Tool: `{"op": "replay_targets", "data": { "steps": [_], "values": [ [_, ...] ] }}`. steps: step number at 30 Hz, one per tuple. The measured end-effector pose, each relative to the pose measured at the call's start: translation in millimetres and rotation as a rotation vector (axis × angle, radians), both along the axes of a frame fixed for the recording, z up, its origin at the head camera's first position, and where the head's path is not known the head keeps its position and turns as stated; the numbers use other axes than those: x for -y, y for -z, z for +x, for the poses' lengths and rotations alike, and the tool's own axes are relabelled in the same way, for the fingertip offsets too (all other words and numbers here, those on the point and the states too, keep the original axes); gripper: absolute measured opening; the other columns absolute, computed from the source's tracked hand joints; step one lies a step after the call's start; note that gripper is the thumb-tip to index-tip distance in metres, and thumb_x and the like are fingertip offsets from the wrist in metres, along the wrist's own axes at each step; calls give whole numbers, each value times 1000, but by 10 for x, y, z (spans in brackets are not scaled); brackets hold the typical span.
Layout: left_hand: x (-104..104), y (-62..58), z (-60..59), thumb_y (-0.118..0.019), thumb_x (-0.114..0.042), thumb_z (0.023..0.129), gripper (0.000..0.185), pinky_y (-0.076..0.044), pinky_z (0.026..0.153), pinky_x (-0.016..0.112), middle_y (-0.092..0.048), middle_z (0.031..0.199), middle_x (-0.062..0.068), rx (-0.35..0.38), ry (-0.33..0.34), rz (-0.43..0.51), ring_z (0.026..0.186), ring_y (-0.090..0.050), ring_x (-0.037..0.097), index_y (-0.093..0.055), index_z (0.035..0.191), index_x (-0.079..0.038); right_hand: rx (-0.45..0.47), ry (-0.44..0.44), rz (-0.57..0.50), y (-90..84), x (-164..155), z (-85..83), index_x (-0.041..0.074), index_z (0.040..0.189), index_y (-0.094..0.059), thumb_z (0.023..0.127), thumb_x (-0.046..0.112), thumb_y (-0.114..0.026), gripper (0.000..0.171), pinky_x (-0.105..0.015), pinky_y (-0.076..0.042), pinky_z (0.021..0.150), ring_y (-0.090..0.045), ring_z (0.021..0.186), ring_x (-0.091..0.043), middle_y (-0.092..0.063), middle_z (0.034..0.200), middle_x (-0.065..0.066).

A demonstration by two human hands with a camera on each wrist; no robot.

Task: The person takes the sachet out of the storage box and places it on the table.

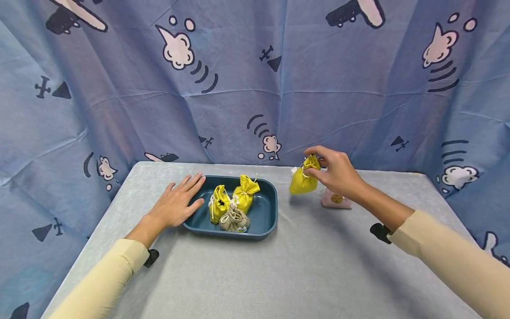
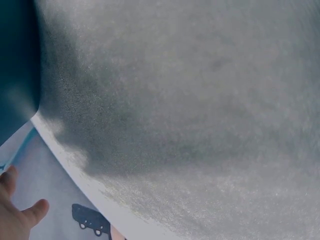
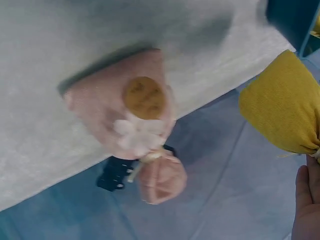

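"While the left hand [image 1: 175, 203] rests straight-fingered at the smooth blue rectangular tray [image 1: 272, 208], does it grip anything?"

"Nothing, perhaps only steadying; inside sit two yellow cloth pouches [image 1: 246, 199], one beige cloth pouch [image 1: 234, 221]."

"Then?"

"One plump yellow drawstring pouch [image 1: 303, 183] hangs midair, its gathered neck pinched, perhaps for firmness, by the right hand [image 1: 336, 172], near the pink woven pouch [image 1: 336, 201]."

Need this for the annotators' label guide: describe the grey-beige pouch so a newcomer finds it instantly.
On the pale grey table, find the dark blue tray beside the left hand. Inside, on the side nearest the person, sits the grey-beige pouch, in front of two yellow pouches. Its dull colour sets it apart from those bright neighbours.
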State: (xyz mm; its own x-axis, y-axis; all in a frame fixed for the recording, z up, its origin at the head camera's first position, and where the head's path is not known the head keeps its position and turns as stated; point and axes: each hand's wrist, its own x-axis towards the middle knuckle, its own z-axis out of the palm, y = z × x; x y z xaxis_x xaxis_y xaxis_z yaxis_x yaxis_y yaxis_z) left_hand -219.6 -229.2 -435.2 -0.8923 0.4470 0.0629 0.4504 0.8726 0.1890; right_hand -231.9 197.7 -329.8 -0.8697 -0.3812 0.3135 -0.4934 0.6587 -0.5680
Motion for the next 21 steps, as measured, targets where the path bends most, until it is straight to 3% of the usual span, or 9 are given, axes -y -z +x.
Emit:
{"op": "replay_targets", "data": {
  "steps": [11,19,21],
  "values": [
    [2,4,1,-47,-42,103,66,-22,108,70,-20,165,5,-20,4,7,149,-23,37,-25,160,-14,46,52,-5,252,-198,-22,1,123,-62,87,-1,-74,38,-47,-55,84,-67,107,-42,-63,125,-22],
    [0,2,-3,-47,-43,104,67,-22,109,70,-20,165,6,-12,3,0,148,-23,38,-24,160,-15,57,41,7,419,-259,-33,-1,122,-61,86,-4,-74,39,-48,-56,84,-68,104,-43,-62,123,-23],
    [2,5,-4,-47,-43,104,67,-22,109,70,-20,165,6,-12,2,-1,148,-23,38,-24,160,-15,68,45,14,465,-272,-34,-1,122,-61,86,-4,-74,39,-50,-56,84,-68,103,-43,-59,130,-25]
  ]
}}
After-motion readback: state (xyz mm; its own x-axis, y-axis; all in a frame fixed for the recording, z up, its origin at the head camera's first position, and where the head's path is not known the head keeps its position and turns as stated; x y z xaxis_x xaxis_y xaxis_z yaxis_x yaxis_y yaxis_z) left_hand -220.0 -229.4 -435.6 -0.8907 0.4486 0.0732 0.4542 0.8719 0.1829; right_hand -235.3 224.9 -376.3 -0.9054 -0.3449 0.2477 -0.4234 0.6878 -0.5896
